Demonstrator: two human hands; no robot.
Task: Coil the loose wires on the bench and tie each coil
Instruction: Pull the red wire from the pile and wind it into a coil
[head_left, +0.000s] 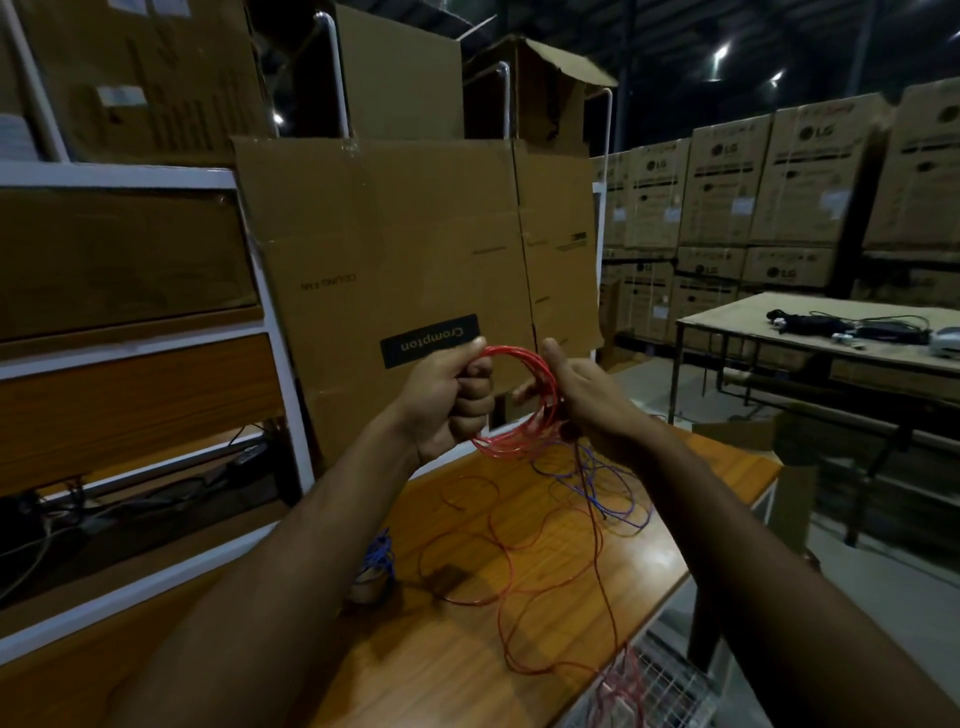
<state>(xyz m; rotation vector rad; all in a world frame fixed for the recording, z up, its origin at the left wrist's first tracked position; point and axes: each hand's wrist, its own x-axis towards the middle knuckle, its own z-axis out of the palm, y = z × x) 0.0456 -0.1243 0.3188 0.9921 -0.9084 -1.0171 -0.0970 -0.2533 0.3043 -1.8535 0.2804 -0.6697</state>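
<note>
Above the wooden tabletop (452, 670), the left hand (447, 400) has its grip clenched around a red wire coil (524, 400). The right hand (587, 395) steadies the coil's other side, fingers wrapped behind it. Loose red wire (498, 551) and blue wire (613, 488) sprawl below.

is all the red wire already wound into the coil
No, the red coil sits in the left hand, but loose red wire sprawls on the bench.
</note>
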